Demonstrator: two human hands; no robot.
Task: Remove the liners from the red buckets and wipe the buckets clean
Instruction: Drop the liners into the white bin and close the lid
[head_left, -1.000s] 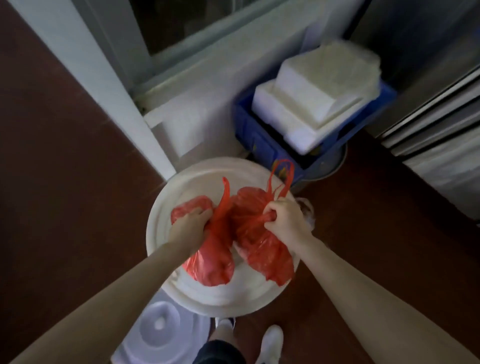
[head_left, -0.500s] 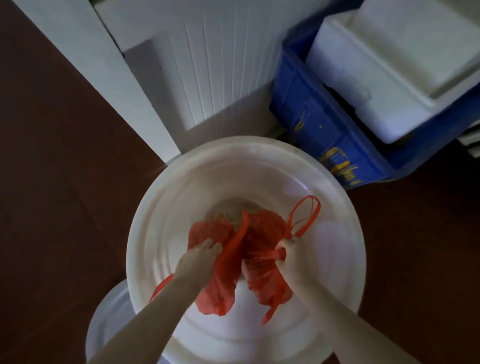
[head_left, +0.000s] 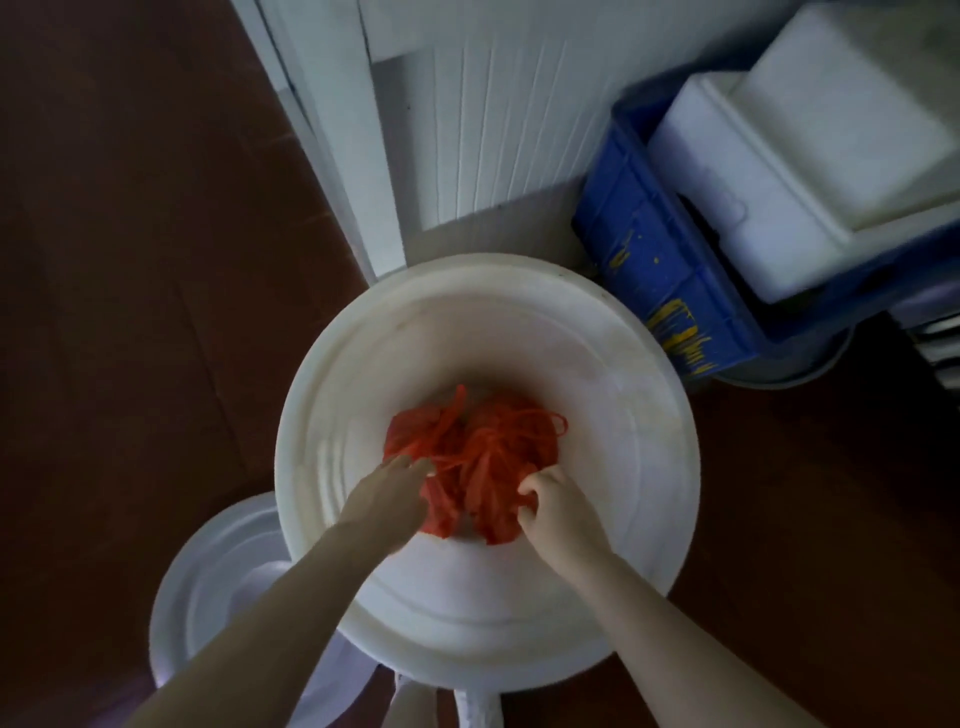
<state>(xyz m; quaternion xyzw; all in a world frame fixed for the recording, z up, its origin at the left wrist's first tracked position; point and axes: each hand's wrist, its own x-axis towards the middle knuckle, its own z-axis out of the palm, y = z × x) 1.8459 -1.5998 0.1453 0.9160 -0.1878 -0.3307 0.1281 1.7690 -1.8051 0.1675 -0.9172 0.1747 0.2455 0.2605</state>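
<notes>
Near edge of floor: 1 white lid (head_left: 208, 587), flat, tucked partly under the near-left rim of 1 white tub (head_left: 322, 395). 2 hands reach in over the tub's near rim. L hand (head_left: 395, 493): fingers nearly straight, tips resting on the red liners (head_left: 483, 447), not closed round them. R hand (head_left: 558, 506): fingers curled, pinching plastic at the bundle's near-right edge. Liners: prob. 2 bags, tho crumpled together & hard to split. They sit low inside at tub centre, long axis approx left-right, handle loops pointing to the far-right rim. Vs 0.5 s ago: bags hung tall from both fists, now lower & spread wide; L grip has loosened. Past the far-right rim: 1 blue crate (head_left: 649, 260) w/ 2 white foam boxes (head_left: 753, 208) stacked in it.
</notes>
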